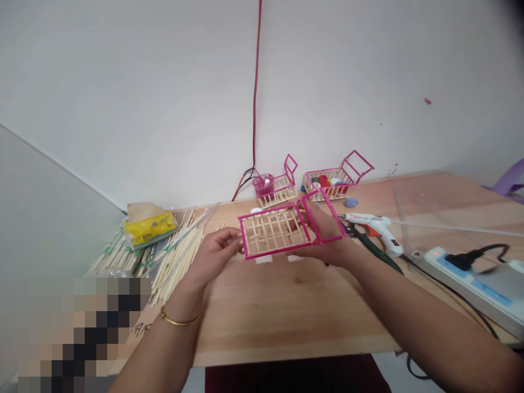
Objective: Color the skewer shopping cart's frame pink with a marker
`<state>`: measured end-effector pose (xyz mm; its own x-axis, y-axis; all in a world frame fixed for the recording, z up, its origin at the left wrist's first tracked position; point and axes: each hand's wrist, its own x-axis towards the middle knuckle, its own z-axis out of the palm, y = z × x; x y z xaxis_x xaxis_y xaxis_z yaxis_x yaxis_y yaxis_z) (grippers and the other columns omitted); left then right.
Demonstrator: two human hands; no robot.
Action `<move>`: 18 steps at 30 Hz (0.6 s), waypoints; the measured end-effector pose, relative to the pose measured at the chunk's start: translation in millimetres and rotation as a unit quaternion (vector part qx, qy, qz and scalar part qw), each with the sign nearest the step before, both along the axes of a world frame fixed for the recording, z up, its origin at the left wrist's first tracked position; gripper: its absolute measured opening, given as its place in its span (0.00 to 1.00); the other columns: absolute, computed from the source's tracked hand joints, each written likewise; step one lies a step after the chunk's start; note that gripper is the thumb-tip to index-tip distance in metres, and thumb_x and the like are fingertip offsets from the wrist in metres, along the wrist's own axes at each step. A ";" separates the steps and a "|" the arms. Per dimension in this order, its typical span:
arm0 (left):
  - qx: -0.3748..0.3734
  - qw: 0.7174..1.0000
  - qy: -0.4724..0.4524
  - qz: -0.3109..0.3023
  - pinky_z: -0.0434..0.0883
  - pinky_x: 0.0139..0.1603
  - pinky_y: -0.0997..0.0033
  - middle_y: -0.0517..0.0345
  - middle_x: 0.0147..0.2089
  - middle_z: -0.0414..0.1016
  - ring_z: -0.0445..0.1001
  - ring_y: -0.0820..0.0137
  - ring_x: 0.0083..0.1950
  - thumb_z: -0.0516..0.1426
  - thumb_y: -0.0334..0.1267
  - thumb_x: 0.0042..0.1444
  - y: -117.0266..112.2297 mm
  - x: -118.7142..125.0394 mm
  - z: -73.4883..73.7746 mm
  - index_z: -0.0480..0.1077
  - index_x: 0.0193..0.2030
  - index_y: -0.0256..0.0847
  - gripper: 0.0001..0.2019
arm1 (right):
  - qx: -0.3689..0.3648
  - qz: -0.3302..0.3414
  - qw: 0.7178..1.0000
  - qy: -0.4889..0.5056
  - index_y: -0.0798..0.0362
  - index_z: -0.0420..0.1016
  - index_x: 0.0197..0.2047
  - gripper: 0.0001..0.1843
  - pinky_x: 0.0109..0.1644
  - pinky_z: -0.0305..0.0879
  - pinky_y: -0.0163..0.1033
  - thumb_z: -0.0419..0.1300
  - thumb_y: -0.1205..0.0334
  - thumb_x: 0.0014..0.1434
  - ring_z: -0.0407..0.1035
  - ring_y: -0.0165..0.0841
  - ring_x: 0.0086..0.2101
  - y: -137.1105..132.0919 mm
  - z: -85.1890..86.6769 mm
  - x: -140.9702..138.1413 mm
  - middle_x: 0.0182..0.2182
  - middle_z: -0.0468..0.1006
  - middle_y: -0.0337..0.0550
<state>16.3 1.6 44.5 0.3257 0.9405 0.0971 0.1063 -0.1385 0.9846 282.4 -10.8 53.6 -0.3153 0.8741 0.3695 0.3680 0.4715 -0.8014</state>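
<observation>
A miniature cart (275, 232) made of pale wooden sticks, with a pink rim and a pink handle frame, is held above the table between my hands. My left hand (216, 254) has its fingers closed at the cart's left end. My right hand (329, 232) grips the right end beside the handle frame, its fingertips partly hidden behind the sticks. White pieces (264, 259) show just below the cart's near edge; whether they are fixed to it I cannot tell. Behind stand a similar cart (282, 194) and another cart (347, 188) with coloured caps inside.
On the right lie a white glue gun (379, 226), green-handled pliers (374, 248) and a power strip (478, 284) with a black plug. Loose wooden sticks (180, 259), bundled sticks (117, 256) and a yellow packet (151, 226) are at left. A pink cup (264, 186) stands near the wall.
</observation>
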 end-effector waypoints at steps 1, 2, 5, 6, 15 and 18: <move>0.002 1.000 -0.003 0.005 0.69 0.38 0.73 0.57 0.31 0.76 0.72 0.72 0.34 0.64 0.45 0.51 0.1 -0.2 0.2 0.75 0.36 0.37 0.13 | -0.010 0.000 1.000 0.005 0.48 0.59 0.56 0.42 0.38 0.72 0.44 0.74 0.53 0.42 0.75 0.41 0.38 -0.4 0.4 0.0 0.37 0.77 0.42; 0.002 1.000 -0.005 0.006 0.69 0.38 0.73 0.57 0.31 0.76 0.72 0.72 0.33 0.64 0.45 0.50 0.1 -0.5 0.5 0.75 0.36 0.37 0.13 | -0.015 -0.002 1.000 0.008 0.47 0.58 0.58 0.44 0.38 0.73 0.44 0.74 0.53 0.42 0.75 0.42 0.39 -0.7 0.8 0.0 0.38 0.77 0.43; 0.002 1.000 0.005 -0.001 0.70 0.39 0.71 0.55 0.32 0.77 0.72 0.71 0.34 0.64 0.45 0.50 0.0 -2.8 2.5 0.75 0.35 0.37 0.13 | -0.011 -0.004 1.000 0.005 0.48 0.58 0.58 0.45 0.38 0.73 0.44 0.74 0.52 0.40 0.75 0.43 0.40 -0.9 1.0 -0.1 0.41 0.77 0.45; 0.006 1.000 0.012 0.006 0.70 0.39 0.71 0.55 0.32 0.77 0.73 0.71 0.34 0.64 0.45 0.50 0.3 -4.3 3.4 0.75 0.34 0.37 0.12 | -0.008 -0.003 1.000 0.004 0.48 0.59 0.58 0.45 0.38 0.73 0.45 0.75 0.52 0.40 0.75 0.43 0.39 -0.9 0.7 -0.1 0.40 0.77 0.45; 0.019 0.998 0.050 0.028 0.69 0.37 0.73 0.56 0.31 0.76 0.73 0.72 0.33 0.63 0.43 0.50 3.0 -11.5 6.5 0.75 0.33 0.37 0.10 | -0.007 -0.009 1.000 0.028 0.47 0.57 0.59 0.47 0.38 0.75 0.45 0.75 0.51 0.40 0.75 0.42 0.39 -2.7 2.1 0.8 0.40 0.75 0.44; -0.009 0.999 0.032 0.006 0.69 0.37 0.73 0.56 0.32 0.77 0.73 0.71 0.33 0.63 0.43 0.49 0.0 -4.2 5.7 0.75 0.33 0.37 0.11 | 0.000 -0.002 1.000 0.014 0.47 0.57 0.58 0.44 0.36 0.74 0.43 0.73 0.52 0.42 0.75 0.41 0.37 -3.8 5.1 0.0 0.37 0.76 0.42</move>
